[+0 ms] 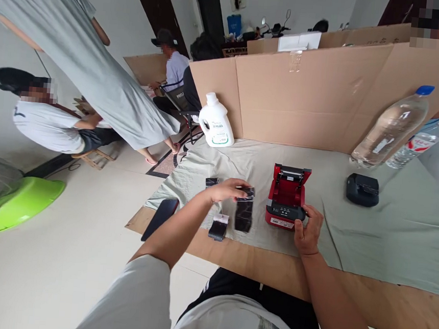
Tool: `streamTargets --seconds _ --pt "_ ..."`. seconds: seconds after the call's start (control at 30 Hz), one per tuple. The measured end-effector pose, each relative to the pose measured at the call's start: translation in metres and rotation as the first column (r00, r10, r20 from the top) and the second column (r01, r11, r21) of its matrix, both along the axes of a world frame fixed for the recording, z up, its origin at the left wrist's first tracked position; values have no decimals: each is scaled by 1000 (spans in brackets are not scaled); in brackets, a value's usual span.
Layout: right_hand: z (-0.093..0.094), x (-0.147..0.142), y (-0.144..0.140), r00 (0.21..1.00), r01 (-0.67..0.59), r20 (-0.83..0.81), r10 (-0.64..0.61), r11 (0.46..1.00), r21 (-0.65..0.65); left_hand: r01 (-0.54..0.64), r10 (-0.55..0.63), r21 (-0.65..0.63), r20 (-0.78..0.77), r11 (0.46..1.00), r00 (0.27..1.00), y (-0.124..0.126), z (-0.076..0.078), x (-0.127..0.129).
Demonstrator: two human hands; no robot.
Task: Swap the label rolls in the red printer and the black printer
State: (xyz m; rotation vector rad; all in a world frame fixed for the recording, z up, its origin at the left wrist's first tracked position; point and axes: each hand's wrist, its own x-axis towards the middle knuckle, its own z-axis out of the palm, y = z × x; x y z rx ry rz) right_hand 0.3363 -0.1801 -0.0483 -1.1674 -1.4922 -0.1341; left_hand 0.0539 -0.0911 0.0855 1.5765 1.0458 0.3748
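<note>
My left hand [229,191] is closed on a roll of black label paper [243,215], whose dark strip hangs down toward the cloth. To its right stands a small red label printer [284,217] with its lid up and its red inside showing. My right hand [309,228] grips that printer at its front right corner, thumb in front. Below my left wrist lies a short black strip with a pale end [218,228]. Another dark roll [212,182] sits just behind my left hand and is partly covered by it. Farther left, a dark phone [160,219] lies at the table edge.
A cardboard screen [306,98] closes off the back of the cloth-covered table [401,242]. Before it stand a white detergent jug [217,123] and two clear bottles [389,130]. A black device [362,190] lies at right. Several people are beyond, one standing at left.
</note>
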Motion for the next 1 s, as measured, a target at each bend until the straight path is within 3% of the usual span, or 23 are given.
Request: streamTargets --seconds 0.23,0.4,0.47,0.57,0.67,0.77,0.87,1.0 --pt "-3 -1 1 1000 6 -10 -6 1000 -9 -252 243 1 -263 968 934 16 -2 -120" --pt "-5 1 2 1000 -9 -2 9 1000 0 -444 398 -30 -388 896 831 15 -19 -161" --pt "-5 1 2 1000 -13 -5 13 1000 -7 -458 420 4 -408 889 811 16 -30 -164" --pt "-4 1 2 1000 -17 -9 17 1000 -11 -392 428 185 -525 901 736 21 -44 -163" --pt "-4 1 2 1000 -19 -7 19 1000 -4 -321 446 310 -656 895 609 32 -49 -157" --pt "-5 1 3 1000 -20 -4 20 1000 2 -287 473 376 -693 881 545 46 -50 -142" --pt "-5 1 3 1000 -24 -13 24 1000 -9 -198 469 437 -696 877 544 58 -55 -116" --pt "-4 0 1 1000 -21 -12 21 999 -27 -107 400 415 -726 903 560 67 -60 -80"
